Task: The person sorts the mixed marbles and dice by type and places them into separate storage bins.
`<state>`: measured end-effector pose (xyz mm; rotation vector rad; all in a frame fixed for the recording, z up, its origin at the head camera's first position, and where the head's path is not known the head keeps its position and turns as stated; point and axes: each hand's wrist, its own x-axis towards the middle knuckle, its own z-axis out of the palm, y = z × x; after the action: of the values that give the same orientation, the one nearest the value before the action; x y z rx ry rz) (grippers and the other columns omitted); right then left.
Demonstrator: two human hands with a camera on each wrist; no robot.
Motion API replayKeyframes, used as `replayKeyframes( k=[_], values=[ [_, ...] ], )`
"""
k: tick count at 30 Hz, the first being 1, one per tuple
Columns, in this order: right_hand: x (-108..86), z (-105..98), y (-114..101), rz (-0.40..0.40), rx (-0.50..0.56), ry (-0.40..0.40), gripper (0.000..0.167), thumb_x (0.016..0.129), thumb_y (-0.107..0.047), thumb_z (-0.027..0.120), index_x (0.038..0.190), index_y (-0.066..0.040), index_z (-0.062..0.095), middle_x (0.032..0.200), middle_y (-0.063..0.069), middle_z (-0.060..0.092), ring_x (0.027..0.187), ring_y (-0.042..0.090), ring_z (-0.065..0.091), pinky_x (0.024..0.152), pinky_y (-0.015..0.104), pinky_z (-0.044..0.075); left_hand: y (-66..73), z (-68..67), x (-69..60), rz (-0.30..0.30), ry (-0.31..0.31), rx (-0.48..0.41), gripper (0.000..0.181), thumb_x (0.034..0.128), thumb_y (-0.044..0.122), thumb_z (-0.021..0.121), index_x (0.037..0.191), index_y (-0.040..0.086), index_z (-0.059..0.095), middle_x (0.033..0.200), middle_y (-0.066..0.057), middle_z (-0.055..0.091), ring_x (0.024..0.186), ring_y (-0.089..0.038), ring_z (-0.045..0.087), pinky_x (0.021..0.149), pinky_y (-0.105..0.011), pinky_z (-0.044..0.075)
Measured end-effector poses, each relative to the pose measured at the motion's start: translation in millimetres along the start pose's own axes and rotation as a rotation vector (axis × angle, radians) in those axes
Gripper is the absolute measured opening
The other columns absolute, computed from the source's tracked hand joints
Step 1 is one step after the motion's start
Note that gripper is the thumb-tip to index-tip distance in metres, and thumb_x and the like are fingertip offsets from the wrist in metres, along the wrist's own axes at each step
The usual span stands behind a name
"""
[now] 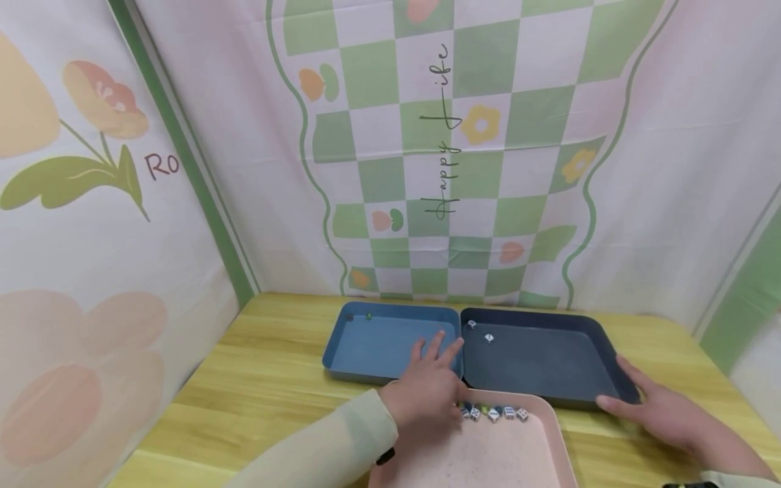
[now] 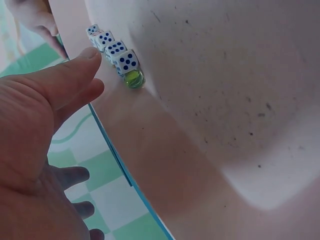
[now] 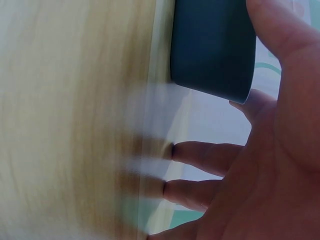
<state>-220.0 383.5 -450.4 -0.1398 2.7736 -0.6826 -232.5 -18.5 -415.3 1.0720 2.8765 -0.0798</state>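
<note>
My left hand reaches over the far rim of the pink tray, fingers spread toward the blue tray. Its thumb and forefinger are beside a row of white dice with blue dots; I cannot tell whether they touch. A green glass marble ends that row. Two more dice lie in the dark tray. At that tray's near right corner is my right hand, thumb and forefinger extended on either side of the corner, the other fingers spread beyond it.
Two small marbles, one green and one dark, lie at the blue tray's far left. The blue and dark trays stand side by side behind the pink one on a wooden table. A printed curtain hangs behind the table.
</note>
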Motion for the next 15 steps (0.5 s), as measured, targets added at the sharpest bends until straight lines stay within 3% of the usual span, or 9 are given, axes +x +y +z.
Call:
replayKeyframes(
  k=[8,15],
  values=[
    [0.6,-0.2,1.4,0.002,0.019,-0.010,0.102,0.099,-0.059,0.049,0.153,0.006,-0.010,0.136,0.053,0.023,0.116,0.070,0.037,0.086,0.071,0.038,2.4,2.1,7.0,0.020,-0.017,-0.061,0.031,0.0833,0.054,0.076,0.114,0.052,0.071,0.165,0.000,0.015,0.150,-0.032,-0.004,0.114,-0.059,0.010],
    [-1.4,-0.2,-2.8,-0.001,-0.008,0.008,0.100,0.100,-0.057,0.048,0.153,0.007,-0.008,0.136,0.053,0.023,0.116,0.071,0.037,0.086,0.072,0.038,5.4,1.2,6.7,0.020,-0.006,-0.035,0.029,0.0817,0.055,0.077,0.110,0.052,0.072,0.164,-0.001,0.018,0.150,-0.033,-0.002,0.114,-0.059,0.011]
  ],
)
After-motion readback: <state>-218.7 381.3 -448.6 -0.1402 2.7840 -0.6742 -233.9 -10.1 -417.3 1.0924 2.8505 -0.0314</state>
